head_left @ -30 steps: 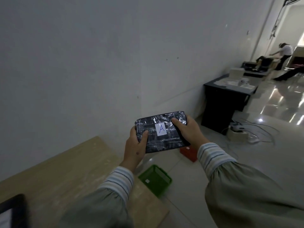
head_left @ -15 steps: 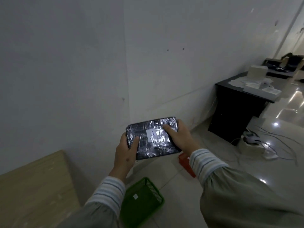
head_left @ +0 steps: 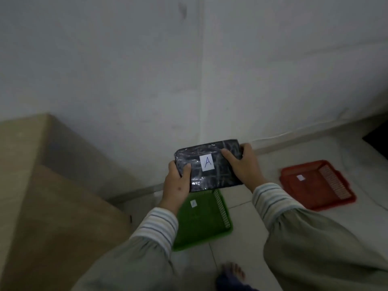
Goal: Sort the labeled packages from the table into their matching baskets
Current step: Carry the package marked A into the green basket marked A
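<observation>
A black plastic-wrapped package with a white label marked "A" is held in the air in front of the wall. My left hand grips its left end and my right hand grips its right end. Directly below it on the floor lies a green basket with a small white label inside. A red basket, also with a white label, lies on the floor to the right. I cannot read either basket's label.
The wooden table fills the lower left, its corner close to the green basket. A white wall rises straight ahead. My bare foot stands on the tiled floor below the green basket. A dark object sits at the far right edge.
The view has tipped down toward the floor, and both baskets are now in full sight. The package has come lower, over the green basket, still held by both hands.
</observation>
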